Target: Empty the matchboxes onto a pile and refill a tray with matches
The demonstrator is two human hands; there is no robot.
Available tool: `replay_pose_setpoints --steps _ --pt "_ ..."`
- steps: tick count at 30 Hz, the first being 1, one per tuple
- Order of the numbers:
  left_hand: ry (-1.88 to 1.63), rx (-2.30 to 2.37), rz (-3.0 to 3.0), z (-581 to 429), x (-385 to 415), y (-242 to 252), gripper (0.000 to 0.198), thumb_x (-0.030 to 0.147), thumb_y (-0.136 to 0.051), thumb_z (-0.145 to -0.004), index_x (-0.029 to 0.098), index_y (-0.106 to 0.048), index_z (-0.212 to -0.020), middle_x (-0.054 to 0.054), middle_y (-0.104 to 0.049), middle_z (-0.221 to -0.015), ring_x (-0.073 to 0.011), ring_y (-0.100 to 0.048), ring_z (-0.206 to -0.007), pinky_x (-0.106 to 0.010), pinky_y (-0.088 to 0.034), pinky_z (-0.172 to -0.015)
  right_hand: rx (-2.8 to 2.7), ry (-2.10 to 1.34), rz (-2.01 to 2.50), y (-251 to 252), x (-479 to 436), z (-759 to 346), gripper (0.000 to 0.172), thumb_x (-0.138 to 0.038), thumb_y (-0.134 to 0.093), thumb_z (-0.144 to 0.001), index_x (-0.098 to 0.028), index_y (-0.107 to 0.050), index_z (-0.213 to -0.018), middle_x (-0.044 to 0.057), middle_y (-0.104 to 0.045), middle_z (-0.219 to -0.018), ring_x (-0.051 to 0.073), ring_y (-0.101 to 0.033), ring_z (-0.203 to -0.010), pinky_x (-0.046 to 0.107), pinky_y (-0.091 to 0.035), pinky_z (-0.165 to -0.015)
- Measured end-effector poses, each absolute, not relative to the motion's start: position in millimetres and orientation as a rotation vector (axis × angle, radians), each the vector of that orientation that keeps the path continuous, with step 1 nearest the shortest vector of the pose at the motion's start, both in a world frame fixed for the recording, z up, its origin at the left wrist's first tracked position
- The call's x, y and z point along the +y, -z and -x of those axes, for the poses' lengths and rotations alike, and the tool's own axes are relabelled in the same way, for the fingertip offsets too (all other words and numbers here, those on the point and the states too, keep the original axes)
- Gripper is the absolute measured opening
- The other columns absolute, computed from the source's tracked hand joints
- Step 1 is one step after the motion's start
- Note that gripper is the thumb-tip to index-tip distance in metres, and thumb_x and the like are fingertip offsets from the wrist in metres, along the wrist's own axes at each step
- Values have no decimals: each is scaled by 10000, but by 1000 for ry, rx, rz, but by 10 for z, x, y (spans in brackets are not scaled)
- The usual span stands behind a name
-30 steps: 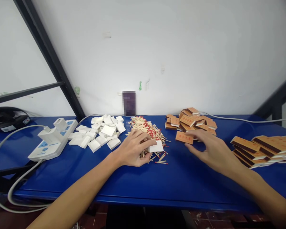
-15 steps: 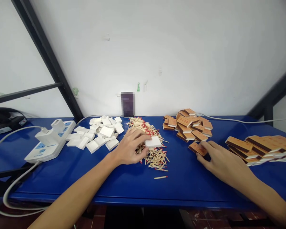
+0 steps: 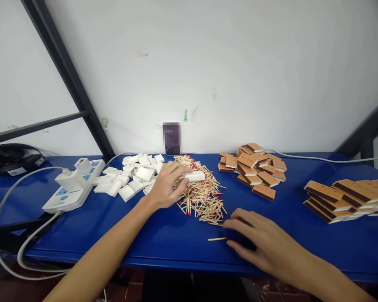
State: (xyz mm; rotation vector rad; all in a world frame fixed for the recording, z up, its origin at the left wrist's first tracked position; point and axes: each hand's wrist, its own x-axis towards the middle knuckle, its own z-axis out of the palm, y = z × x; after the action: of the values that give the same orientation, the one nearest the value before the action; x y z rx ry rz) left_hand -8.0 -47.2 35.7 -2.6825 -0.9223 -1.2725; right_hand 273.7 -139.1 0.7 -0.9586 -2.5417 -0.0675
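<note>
The right edge cuts off the stacked matchboxes (image 3: 360, 192).

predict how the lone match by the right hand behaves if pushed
The lone match is probably light, being one thin stick. Its slimness suggests it could snap. Lying on the glossy blue table, it may slide when nudged.

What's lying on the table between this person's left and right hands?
The head view shows a heap of red-tipped matches between them, plus one stray match beside the right hand.
</note>
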Motion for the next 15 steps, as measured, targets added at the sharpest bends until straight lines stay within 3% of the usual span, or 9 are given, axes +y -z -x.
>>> replay_pose_setpoints --steps 6,15 --pt "1304 -1123 2469 490 -534 -480 254 326 -421 -983 195 -620 -1070 -67 -670 -1013 -216 -575 -952 -395 -429 -869 -2625 84 731 -2 -1276 -2465 161 -195 -485 -957 -230 -634 -905 32 -646 -873 174 -627 -764 325 -486 -710" --pt "872 -1374 2194 1351 -1153 -239 183 293 -542 -879 220 -631 -1020 -62 -683 -953 -246 -614 -898 -388 -485 -799 -2559 370 578 52 -936 -2444 167 -165 -476 -950 -211 -633 -913 42 -663 -857 188 -630 -780 334 -460 -719"
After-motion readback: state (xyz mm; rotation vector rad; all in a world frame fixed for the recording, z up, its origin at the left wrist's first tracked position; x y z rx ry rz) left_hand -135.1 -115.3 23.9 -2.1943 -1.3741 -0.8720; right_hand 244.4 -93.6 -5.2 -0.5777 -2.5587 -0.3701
